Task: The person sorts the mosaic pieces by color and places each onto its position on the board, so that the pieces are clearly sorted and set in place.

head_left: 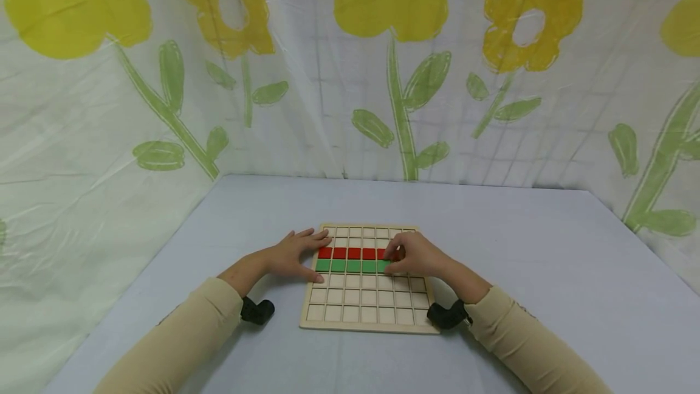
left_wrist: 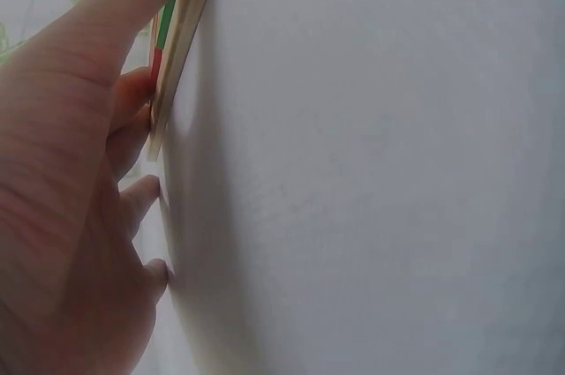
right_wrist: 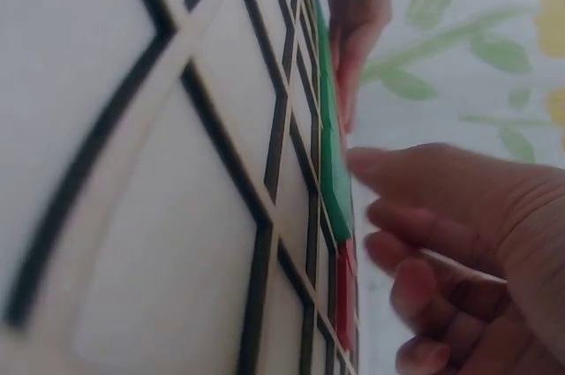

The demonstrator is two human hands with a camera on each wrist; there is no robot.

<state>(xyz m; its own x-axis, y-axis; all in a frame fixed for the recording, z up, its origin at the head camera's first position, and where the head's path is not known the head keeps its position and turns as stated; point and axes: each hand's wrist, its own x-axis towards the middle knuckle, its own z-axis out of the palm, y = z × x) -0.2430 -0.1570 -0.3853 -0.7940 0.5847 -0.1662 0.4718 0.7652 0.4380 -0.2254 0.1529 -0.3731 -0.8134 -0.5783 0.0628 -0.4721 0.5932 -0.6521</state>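
Note:
A wooden grid board (head_left: 369,325) lies flat on the table, one row of red tiles (head_left: 339,253) just beyond a row of green tiles (head_left: 338,266). On the board's left edge rests my left hand (head_left: 287,255), its fingers spread and the thumb on the near side; in the left wrist view the thumb overlaps the board's edge (left_wrist: 181,44). My right hand (head_left: 420,255) pinches the rightmost green tile (right_wrist: 336,185) between thumb and index finger, the other fingers curled. That hand covers part of the red row's right end.
Bare grid cells (head_left: 361,297) fill the near part of the board, and more lie at its far side. A pale cloth covers the table (head_left: 519,248). Behind it hangs a curtain (head_left: 306,114) with painted flowers. Black wrist devices (head_left: 257,311) sit at both cuffs.

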